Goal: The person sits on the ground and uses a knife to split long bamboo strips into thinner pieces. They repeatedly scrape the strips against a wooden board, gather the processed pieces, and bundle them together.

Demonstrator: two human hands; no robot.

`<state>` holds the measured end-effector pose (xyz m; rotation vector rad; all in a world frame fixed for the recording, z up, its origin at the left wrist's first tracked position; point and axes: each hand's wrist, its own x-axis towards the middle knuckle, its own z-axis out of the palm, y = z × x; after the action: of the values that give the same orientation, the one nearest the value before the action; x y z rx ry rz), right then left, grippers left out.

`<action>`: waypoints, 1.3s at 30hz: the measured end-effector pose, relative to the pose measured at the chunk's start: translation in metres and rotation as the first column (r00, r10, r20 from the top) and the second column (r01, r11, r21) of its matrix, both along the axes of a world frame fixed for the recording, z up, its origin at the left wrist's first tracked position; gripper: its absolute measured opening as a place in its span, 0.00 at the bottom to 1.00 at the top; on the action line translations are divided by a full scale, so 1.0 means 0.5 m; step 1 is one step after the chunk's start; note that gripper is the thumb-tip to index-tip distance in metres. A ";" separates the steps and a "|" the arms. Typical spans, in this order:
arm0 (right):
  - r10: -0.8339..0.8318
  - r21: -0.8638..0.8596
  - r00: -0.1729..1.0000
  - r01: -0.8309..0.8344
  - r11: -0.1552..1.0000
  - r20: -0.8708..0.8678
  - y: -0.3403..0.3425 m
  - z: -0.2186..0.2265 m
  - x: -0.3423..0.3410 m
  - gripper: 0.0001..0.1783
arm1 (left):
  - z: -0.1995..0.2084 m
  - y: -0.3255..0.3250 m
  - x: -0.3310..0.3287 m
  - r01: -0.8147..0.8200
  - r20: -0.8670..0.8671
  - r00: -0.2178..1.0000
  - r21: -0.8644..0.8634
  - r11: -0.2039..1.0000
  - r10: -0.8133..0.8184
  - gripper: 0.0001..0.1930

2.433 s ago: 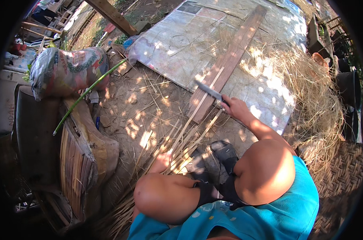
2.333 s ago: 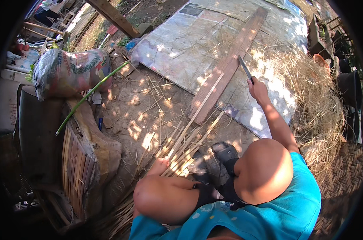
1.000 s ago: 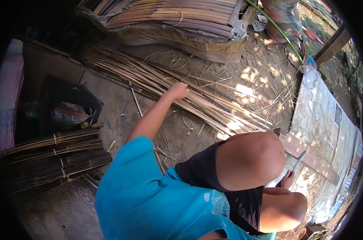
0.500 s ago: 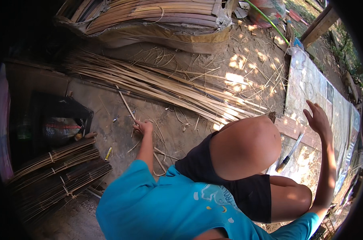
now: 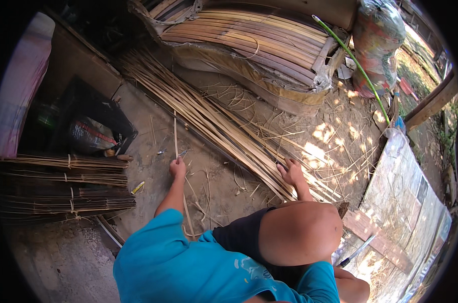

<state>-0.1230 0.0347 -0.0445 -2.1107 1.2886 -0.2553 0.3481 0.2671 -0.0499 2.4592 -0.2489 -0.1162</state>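
My left hand (image 5: 177,167) is closed on a narrow bamboo strip (image 5: 176,135), which points away from me over the ground. A long pile of split bamboo strips (image 5: 213,121) lies slantwise in front of me. At its near right end is my right hand (image 5: 293,174), thumb and fingers apart, over or touching the strips; whether any strip is between them is hard to see. Close to the left hand, loose strips (image 5: 188,217) and thin offcuts lie on the ground. A knife (image 5: 359,251) with a dark handle rests right of my knee.
Tied bundles of dark thin sticks (image 5: 100,193) lie at left, with a small yellow object (image 5: 137,188) beside them. Beyond the pile is a slatted bamboo bench (image 5: 249,43). A green pole (image 5: 352,58) leans by a stuffed sack (image 5: 380,40). A printed sheet (image 5: 398,177) covers the right.
My right hand has come from its raised place at far right to the near end of the strip pile. My left hand still holds its strip. The view has shifted.
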 end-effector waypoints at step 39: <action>-0.844 0.794 0.028 0.356 -0.493 -0.536 1.342 0.360 -0.364 0.26 | 0.715 -0.621 -0.970 0.488 0.118 -0.754 -0.559 -0.671 -0.646 0.26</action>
<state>-0.3049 0.7058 0.1354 0.3673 1.6850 -0.3674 -0.1371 -0.0432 0.3075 0.4067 -2.1945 -1.4687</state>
